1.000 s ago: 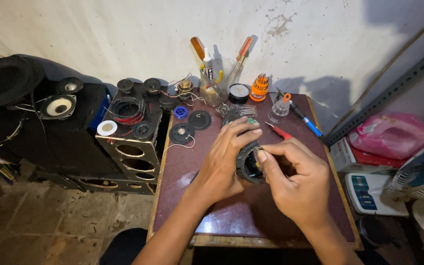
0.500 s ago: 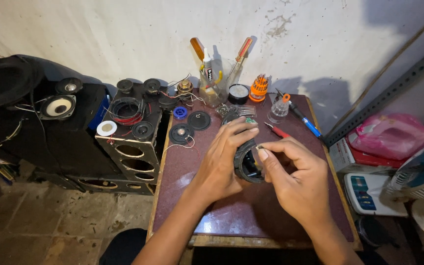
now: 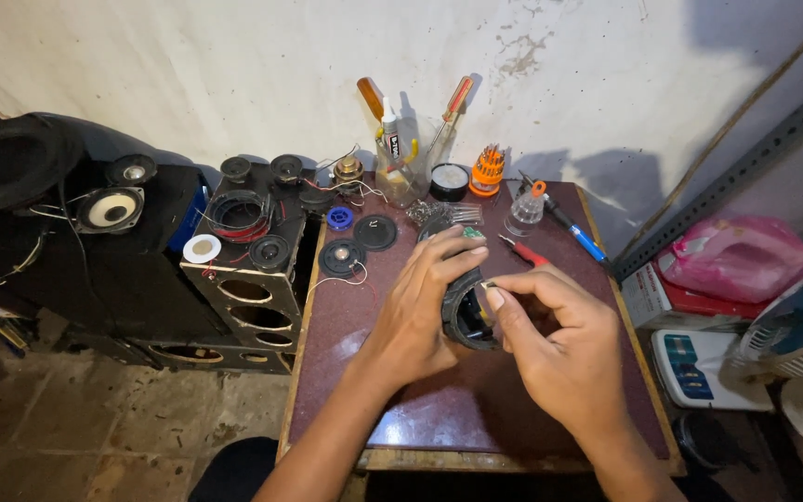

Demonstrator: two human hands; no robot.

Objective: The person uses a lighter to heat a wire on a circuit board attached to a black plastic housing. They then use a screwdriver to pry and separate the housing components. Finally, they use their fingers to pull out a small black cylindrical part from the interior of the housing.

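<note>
Both hands close around a round black speaker (image 3: pixel 465 316) held just above the middle of the maroon table (image 3: pixel 346 372). The left hand (image 3: pixel 425 302) wraps its left rim, fingers curled over the top; the right hand (image 3: pixel 550 344) pinches its right edge between thumb and forefinger. A red-handled tool (image 3: pixel 524 251) lies just beyond, small speaker cones (image 3: pixel 341 257) far left.

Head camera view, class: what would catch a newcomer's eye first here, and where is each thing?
At the middle of the maroon table, the left hand and right hand grip a round black speaker part between them. Behind, against the white wall, a clear jar of screwdrivers stands upright. On the left, a black speaker cabinet carries loose small speakers.
</note>
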